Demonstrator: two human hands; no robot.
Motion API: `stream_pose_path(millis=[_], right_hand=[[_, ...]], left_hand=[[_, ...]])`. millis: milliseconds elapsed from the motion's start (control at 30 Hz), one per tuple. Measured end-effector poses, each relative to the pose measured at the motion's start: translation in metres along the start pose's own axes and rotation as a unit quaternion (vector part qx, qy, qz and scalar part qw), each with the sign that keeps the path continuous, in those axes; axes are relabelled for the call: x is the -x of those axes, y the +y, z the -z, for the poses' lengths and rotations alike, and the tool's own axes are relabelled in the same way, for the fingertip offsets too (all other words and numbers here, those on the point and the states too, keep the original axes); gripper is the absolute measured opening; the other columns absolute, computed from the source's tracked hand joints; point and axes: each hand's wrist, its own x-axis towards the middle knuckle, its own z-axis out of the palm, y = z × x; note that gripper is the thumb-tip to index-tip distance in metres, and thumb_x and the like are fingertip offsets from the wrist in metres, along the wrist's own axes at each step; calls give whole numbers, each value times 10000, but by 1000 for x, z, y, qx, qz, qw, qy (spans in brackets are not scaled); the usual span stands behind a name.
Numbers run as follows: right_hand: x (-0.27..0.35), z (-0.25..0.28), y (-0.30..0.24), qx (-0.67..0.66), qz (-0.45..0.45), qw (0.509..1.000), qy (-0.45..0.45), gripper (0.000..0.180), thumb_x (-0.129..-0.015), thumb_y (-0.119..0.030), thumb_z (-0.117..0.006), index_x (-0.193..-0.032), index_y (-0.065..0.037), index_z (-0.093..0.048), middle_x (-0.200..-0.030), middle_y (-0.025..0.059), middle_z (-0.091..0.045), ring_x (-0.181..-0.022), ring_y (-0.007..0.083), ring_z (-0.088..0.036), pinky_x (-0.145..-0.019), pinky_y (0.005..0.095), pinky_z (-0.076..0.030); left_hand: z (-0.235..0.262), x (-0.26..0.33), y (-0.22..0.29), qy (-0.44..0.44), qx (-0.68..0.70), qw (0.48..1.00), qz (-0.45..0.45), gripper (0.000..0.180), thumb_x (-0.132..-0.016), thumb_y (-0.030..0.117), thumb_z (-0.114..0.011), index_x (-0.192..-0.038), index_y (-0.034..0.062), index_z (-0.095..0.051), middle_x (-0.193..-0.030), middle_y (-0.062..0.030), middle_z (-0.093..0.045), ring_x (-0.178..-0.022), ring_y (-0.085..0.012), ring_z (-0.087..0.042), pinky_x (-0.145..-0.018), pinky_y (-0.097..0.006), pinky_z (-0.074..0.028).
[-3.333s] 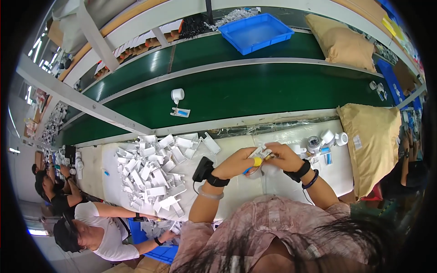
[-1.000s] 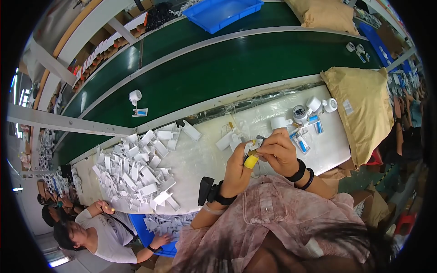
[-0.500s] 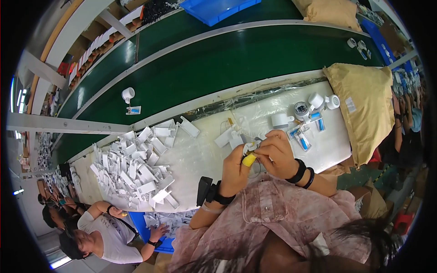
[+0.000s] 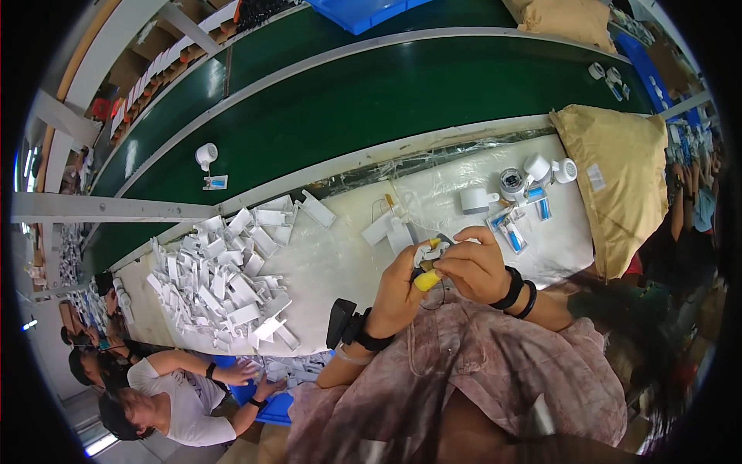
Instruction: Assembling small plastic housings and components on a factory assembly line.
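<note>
My left hand and my right hand meet in front of my chest, over the table's near edge. Between their fingertips is a small white part; the fingers cover much of it, and I cannot tell its kind. Both hands are closed on it. A yellow finger cover sits on a digit of the left hand. Just beyond the hands lie flat white plastic pieces and a thin wire. To the right are several white round housings and clear packs with blue contents.
A heap of white plastic pieces covers the table's left part. Behind the table runs a green conveyor belt carrying a white housing. A brown paper sack stands right. At lower left, a co-worker reaches into a blue bin.
The fingers have shifted slightly around the small white part, and a second yellow patch now shows. The co-worker's farther hand has moved toward the blue bin. The belt housing sits slightly farther left.
</note>
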Motion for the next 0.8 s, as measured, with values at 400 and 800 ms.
stream_pose_path(millis=[400, 800], right_hand=[[1, 2, -7, 49, 6, 999, 4, 231, -689, -55, -717, -917, -62, -681, -857, 20, -640, -780, 171, -594, -850, 372, -461], [-22, -26, 46, 13, -131, 991, -33, 219, -778, -108, -740, -978, -81, -657, -854, 65, -653, -839, 282, -605, -745, 395, -464]], left_hand=[[-10, 2, -14, 50, -2, 997, -55, 260, -923, 57, -534, -1169, -15, -577, -856, -83, -582, -591, -122, -535, -550, -268, -445], [86, -64, -38, 135, 25, 989, -55, 169, -982, 94, -450, -1071, 15, -571, -748, -35, -596, -586, -97, -564, -517, -239, -472]])
